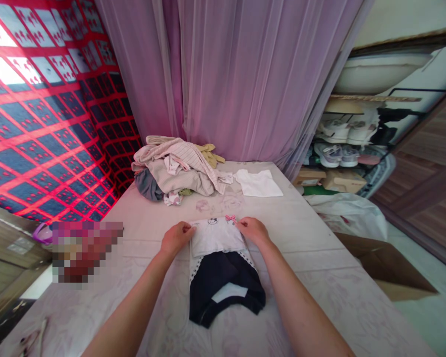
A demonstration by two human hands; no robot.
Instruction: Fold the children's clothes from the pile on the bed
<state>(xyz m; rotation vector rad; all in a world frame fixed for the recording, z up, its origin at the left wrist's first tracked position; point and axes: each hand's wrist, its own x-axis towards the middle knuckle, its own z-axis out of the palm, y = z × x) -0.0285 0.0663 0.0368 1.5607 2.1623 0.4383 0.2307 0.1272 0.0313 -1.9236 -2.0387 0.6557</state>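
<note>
The left hand (176, 238) and right hand (254, 231) pinch the shirt (223, 272) by its end facing the far edge of the surface (314, 248), so uneven pulling could skew its layers.

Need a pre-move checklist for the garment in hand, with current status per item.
1. Left hand on the fabric: ok, pinching the far left corner of the Hello Kitty top.
2. Right hand on the fabric: ok, pinching the far right corner, beside the red bow print.
3. Near navy corners level: not ok, the left one sits closer to the person.
4. Top apart from the clothes pile and the white folded garment: ok, both lie beyond it.
5. Hidden layers smooth: cannot tell, upper fabric covers them.
</note>
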